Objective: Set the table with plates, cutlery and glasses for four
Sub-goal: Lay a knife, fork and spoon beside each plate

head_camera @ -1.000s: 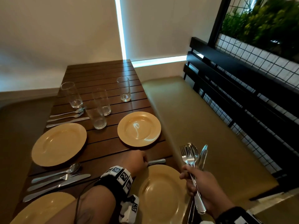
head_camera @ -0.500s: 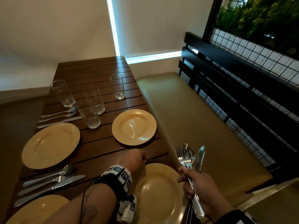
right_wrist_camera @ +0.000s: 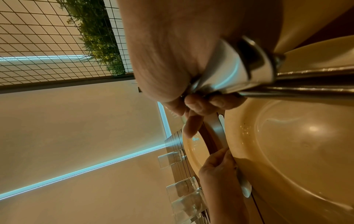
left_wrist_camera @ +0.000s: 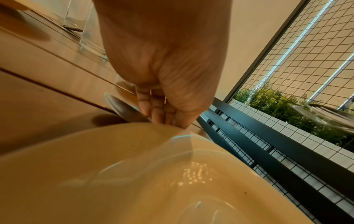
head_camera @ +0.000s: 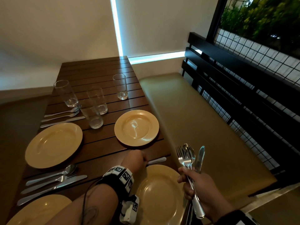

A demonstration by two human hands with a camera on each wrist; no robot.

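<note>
We find the desk (head_camera: 100,75) partly laid; four plates are down, and two left places carry cutlery. The step in hand is cutlery for the near right place. The left hand (head_camera: 134,160) lies at the far rim of the near right plate (head_camera: 159,197); its fingers (left_wrist_camera: 153,109) are curled down and pinch a spoon (left_wrist_camera: 122,108) that lies flat on the desk just beyond that rim, handle pointing right. The right hand (head_camera: 199,184) is held off the desk's right edge, over the bench (head_camera: 203,119); its fingers are wrapped round a bundle (head_camera: 189,158) of fork, spoon and knife, heads upward. The four glasses (head_camera: 97,101) stand grouped at the far end, none yet at a place.

In our judgement the next move calls for the left fingers to release the spoon squarely, then take another piece from the bundle; the far right plate (head_camera: 136,127) remains without cutlery.

Against the earlier frame we note little difference: both hands keep their posts and holds; the view alone has shifted slightly.
</note>
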